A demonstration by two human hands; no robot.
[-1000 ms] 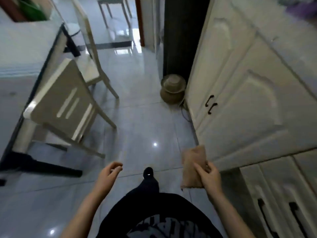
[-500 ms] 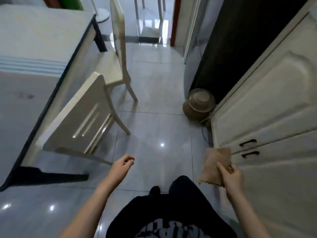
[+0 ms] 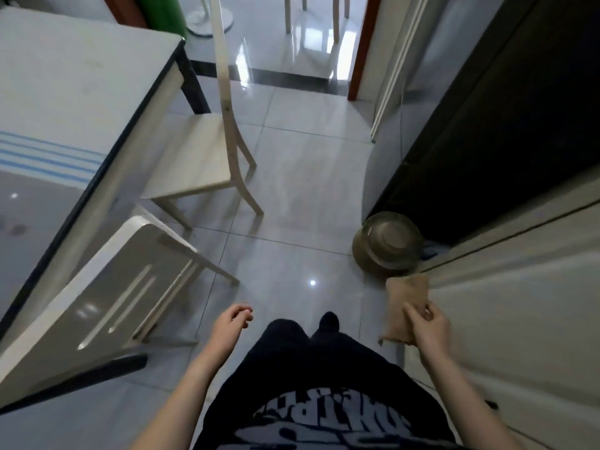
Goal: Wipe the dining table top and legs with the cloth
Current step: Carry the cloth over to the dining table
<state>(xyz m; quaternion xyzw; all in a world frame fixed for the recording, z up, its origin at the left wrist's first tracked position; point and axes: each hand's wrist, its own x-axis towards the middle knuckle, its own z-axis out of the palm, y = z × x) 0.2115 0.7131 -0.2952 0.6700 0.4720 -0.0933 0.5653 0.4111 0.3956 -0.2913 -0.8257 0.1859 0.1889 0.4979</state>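
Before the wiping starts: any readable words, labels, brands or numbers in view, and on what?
Black shirt: large pale block lettering, seen upside down from the head camera and cut off by the frame edge; not legible.
Cloth in the right hand: no text visible.
Dining table: blue stripes only, no text.
Chairs, cabinets, floor pot: no labels visible.

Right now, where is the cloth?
In the head view, lower right: the cloth hangs from the right hand, beside the cabinets and just below the metal pot.

Black T-shirt point(image 3: 324, 414) with white lettering, dark trousers point(image 3: 292, 345), bare forearms.
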